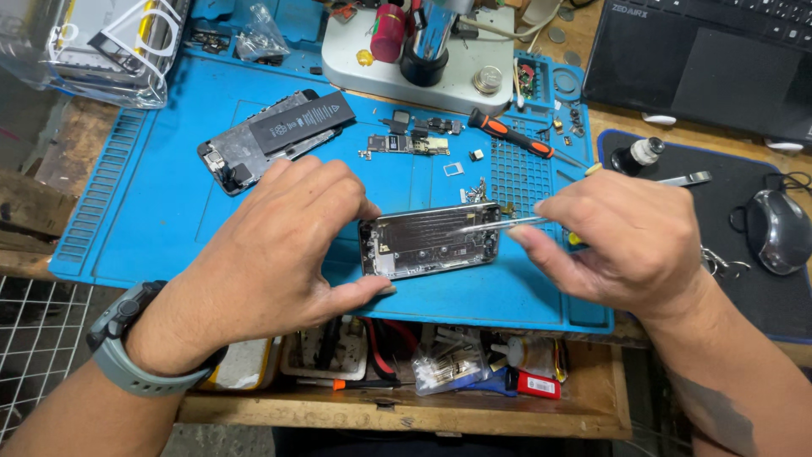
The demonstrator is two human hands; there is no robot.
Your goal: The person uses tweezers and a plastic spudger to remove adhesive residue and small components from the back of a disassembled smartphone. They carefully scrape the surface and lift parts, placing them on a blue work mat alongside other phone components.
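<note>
Head view | left hand (279,245) fingers grip phone chassis (430,240) | right hand (622,241) fingers pinch tweezers (499,224)

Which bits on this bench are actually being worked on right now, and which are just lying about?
In use:
left hand steadying the opened phone shell
right hand holding tweezers

Lying about:
battery panel
orange-handled screwdriver
small circuit board
mouse
laptop

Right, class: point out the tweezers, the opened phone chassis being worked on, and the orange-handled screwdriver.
tweezers (499,223), head view, on the thin metal shaft.
opened phone chassis (430,241), head view, on its shiny inner plate.
orange-handled screwdriver (510,134), head view, on the grip.
</note>
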